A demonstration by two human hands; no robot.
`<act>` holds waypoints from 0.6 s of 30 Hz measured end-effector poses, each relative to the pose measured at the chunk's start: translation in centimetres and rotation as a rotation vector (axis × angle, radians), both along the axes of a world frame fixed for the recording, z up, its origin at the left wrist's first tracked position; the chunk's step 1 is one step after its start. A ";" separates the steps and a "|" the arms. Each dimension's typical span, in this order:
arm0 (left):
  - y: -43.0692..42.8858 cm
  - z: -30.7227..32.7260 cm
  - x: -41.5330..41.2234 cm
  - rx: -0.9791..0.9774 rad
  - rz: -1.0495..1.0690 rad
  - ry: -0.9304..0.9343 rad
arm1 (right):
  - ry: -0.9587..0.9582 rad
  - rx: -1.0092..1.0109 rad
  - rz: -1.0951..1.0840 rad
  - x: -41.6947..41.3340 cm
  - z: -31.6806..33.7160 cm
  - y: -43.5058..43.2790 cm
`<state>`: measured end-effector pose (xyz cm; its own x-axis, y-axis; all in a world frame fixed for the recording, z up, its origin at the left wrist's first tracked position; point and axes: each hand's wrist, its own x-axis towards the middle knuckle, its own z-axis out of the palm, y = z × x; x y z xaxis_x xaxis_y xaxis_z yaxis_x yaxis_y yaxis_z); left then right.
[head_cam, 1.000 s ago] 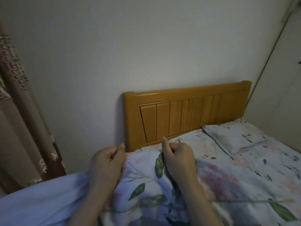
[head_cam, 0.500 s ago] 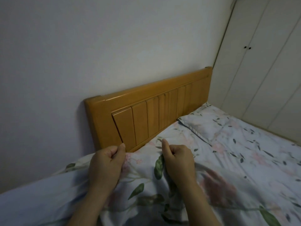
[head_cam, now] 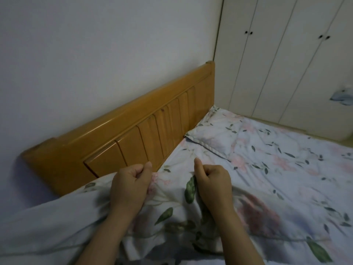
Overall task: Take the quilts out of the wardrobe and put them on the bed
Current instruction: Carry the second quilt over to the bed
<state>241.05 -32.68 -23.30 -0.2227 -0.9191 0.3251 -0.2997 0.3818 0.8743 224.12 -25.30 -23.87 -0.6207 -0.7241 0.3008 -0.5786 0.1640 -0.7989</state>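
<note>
Holding item one, a floral quilt (head_cam: 172, 213): white cloth with green leaves and pink and dark red blooms, with a plain pale side showing at its left. It lies bunched on the bed in front of the headboard's left end, its upper edge raised and overlapping the headboard's lower corner there. Left hand (head_cam: 131, 185): fingers (head_cam: 133, 172) curled into the palm, thumb upright, clenched on the quilt's top edge just below the headboard's bottom rail. Right hand (head_cam: 213, 183): fingers (head_cam: 212, 170) curled likewise, thumb raised, grasping a fold of the same edge, in front of the headboard's middle and near the left hand. Headboard (head_cam: 133, 134): honey-coloured wood with vertical panels, set against a white wall (head_cam: 95, 54). Pillow (head_cam: 214, 131): matching floral case, lying flat, touching the headboard's right end. Bed (head_cam: 286, 159): covered in the same leaf-and-flower cloth, stretching away from the headboard. Wardrobe (head_cam: 277, 64): cream doors closed, small dark knobs in pairs, standing just beyond the headboard's right end. Small blue thing (head_cam: 342, 96) on a wardrobe door, well right of the headboard, is too blurred to identify.
</note>
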 end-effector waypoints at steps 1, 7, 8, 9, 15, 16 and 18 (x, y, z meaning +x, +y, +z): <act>-0.6 -0.3 -0.6 0.009 -0.022 0.000 | 0.005 0.015 -0.018 -0.4 -0.3 -0.2; -6.6 -3.7 -4.4 0.099 -0.204 -0.029 | -0.008 0.116 -0.183 -2.9 -2.4 -3.3; -7.6 -4.2 -4.8 0.107 -0.238 -0.032 | -0.001 0.139 -0.213 -3.0 -2.7 -3.7; -8.9 -5.0 -5.3 0.113 -0.282 -0.040 | -0.005 0.151 -0.253 -3.0 -3.2 -4.3; -15.0 -8.9 -7.6 0.159 -0.520 -0.127 | -0.072 0.235 -0.484 -1.9 -6.2 -6.9; -15.9 -9.5 -8.1 0.169 -0.570 -0.132 | -0.079 0.253 -0.528 -1.7 -6.8 -7.3; -17.1 -10.6 -9.1 0.157 -0.637 -0.163 | -0.110 0.278 -0.597 -1.3 -8.1 -7.8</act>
